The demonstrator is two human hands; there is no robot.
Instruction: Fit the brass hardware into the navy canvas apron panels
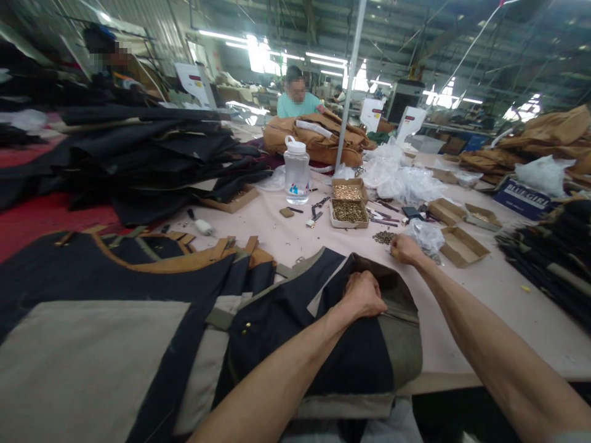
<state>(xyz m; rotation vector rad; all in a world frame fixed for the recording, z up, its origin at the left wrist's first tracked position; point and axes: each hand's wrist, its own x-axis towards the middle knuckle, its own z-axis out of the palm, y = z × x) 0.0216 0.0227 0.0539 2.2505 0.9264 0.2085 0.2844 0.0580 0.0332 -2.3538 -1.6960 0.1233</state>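
Observation:
My left hand is closed on a dark navy garment piece with olive and beige parts, folding its fabric between the fingers. Two small brass-coloured studs show on the garment's left part. My right hand is closed in a pinch at the table, just beside a loose pile of small dark metal fasteners. Whatever its fingertips may hold is hidden. A clear plastic bag lies right behind that hand, close to an open cardboard box.
More navy and beige garments cover the left. Two boxes of brass fasteners stand ahead, near a water bottle. Dark fabric stacks rise at the back left. A pole stands behind the boxes; a co-worker sits beyond.

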